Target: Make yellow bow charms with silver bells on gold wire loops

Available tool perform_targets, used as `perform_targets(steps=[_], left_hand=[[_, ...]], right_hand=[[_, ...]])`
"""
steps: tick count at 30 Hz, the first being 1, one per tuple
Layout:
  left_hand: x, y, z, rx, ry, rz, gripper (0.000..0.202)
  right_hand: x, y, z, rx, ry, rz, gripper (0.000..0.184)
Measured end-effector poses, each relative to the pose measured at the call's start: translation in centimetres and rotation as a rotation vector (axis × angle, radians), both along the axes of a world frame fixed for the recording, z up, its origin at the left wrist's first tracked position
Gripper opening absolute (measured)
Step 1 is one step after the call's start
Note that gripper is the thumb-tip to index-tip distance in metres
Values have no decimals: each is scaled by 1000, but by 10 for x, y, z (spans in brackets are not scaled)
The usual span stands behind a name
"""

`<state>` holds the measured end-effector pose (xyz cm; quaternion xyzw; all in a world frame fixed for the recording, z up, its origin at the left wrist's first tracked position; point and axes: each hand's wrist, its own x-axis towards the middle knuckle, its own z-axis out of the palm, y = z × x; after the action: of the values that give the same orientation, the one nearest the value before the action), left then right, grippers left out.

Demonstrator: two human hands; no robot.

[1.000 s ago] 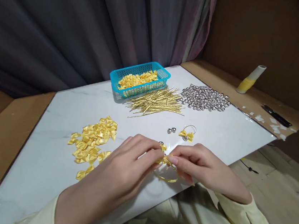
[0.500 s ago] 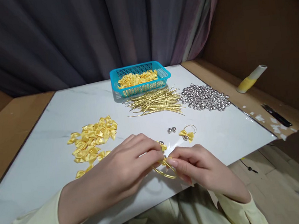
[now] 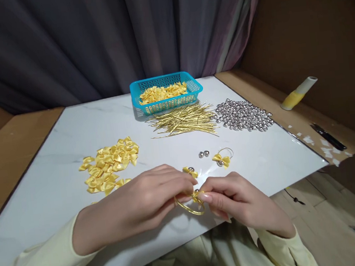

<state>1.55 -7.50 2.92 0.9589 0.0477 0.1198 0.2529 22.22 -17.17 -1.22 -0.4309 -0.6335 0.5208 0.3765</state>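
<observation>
My left hand [image 3: 153, 197] and my right hand [image 3: 232, 197] meet over the near edge of the white table [image 3: 59, 193]. Both pinch a small gold wire loop [image 3: 189, 206] that carries a yellow bow and a silver bell. Just beyond the fingers lies another yellow bow with a bell [image 3: 190, 171]. A finished bow with a wire ring [image 3: 222, 157] and a pair of loose silver bells [image 3: 203, 154] lie a little further out.
A heap of yellow bows [image 3: 109, 166] lies at the left. At the back stand a blue basket [image 3: 166, 92] of bows, a bundle of gold wires [image 3: 184, 121] and a pile of silver bells [image 3: 244, 116]. A glue tube [image 3: 297, 93] and a dark tool [image 3: 328, 137] lie at the right.
Both hands have drawn slightly toward me and lower, turning the gold loop. My left hand has flattened and now lies lower over the table.
</observation>
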Motion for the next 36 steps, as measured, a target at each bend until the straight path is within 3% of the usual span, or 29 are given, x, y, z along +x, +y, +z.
perform_targets(steps=[10, 21, 27, 36], left_hand=[[-2, -4, 4, -24, 71, -8, 18], [-3, -9, -5, 46, 69, 12, 20], [0, -12, -2, 65, 49, 66, 21], [3, -16, 1, 40, 25, 128, 16]], right_hand=[[1, 2, -1, -90, -25, 31, 29], [0, 5, 1, -247, -50, 88, 34], [1, 5, -4, -219, -28, 106, 27], [-2, 5, -4, -102, -92, 4, 24]])
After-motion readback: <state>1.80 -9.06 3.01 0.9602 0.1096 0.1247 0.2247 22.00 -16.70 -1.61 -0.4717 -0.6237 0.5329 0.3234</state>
